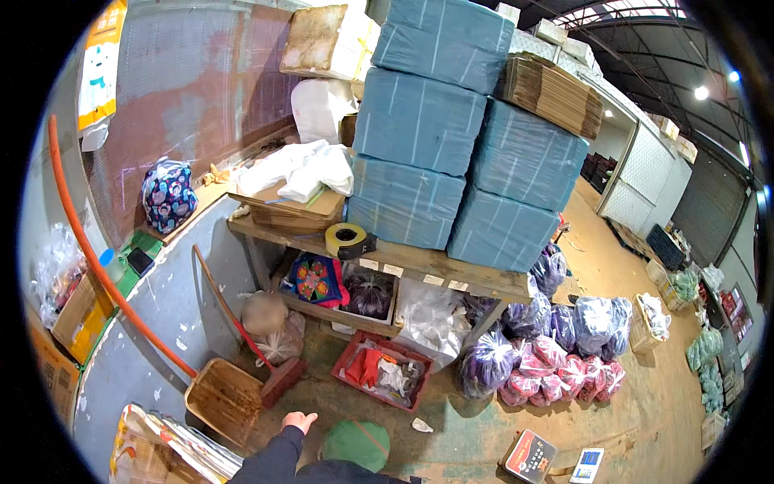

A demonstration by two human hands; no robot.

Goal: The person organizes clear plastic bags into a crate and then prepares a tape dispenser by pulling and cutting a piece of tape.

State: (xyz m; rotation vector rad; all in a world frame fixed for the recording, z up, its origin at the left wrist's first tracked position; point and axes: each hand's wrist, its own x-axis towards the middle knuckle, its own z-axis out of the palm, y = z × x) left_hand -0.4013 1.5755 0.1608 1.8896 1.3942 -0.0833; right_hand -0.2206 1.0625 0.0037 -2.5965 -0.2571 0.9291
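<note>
My left hand reaches out from a dark sleeve at the bottom of the view, its fingers curled with nothing visible in them. Beside it is a green round top, like a stool seat, partly covered by my dark clothing. A long-handled dustpan and a broom with a red head lie just beyond the hand. Farther ahead, a red crate on the floor holds a red cloth or glove and plastic scraps. My right hand is out of view.
A wooden workbench carries stacked blue wrapped bales, flat cardboard and a tape roll. Bagged red and purple produce sits on the floor to the right. A tin box lies nearer. A grey partition stands left.
</note>
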